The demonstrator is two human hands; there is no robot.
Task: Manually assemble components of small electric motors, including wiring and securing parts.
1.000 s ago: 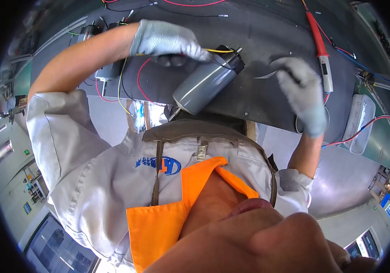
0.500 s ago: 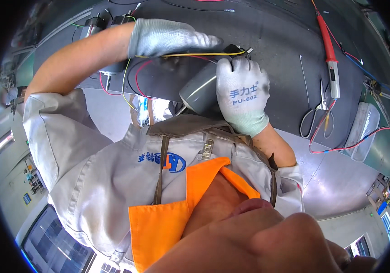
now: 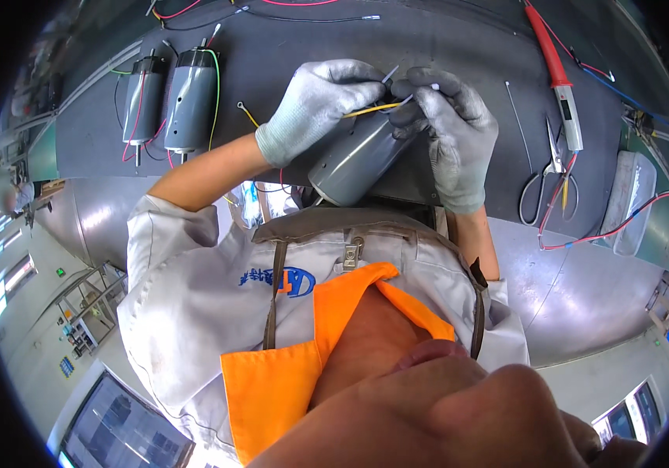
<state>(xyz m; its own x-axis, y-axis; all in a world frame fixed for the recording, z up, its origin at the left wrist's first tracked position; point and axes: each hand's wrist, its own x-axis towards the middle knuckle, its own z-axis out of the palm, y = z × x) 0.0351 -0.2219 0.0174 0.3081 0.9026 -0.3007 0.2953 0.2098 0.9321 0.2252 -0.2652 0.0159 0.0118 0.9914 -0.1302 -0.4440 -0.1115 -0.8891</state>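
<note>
A grey cylindrical motor (image 3: 359, 160) lies tilted on the bench close to my body, its far end hidden by my fingers. My left hand (image 3: 322, 101), in a pale glove, is closed in a pinch on a yellow wire (image 3: 372, 109) above that end. A thin pale strip (image 3: 391, 73), perhaps a cable tie, sticks up beside the left fingertips. My right hand (image 3: 459, 129), gloved with dark fingertips, pinches a thin pale piece whose tip (image 3: 434, 86) shows between the fingers; it may be the same strip. A ring terminal (image 3: 241, 105) on a yellow lead pokes out left of my left wrist.
Two more grey motors (image 3: 192, 101) with coloured leads stand at the left. To the right lie a thin rod-like strip (image 3: 518, 125), scissors (image 3: 554, 165), a red-handled tool (image 3: 557, 70) with a cable, and a clear tray (image 3: 629, 199). Loose wires (image 3: 311, 19) lie along the far side.
My left hand has drawn back from stretching across the motor and now pinches the yellow wire. My right hand has turned from a fist on the motor to a fingertip pinch.
</note>
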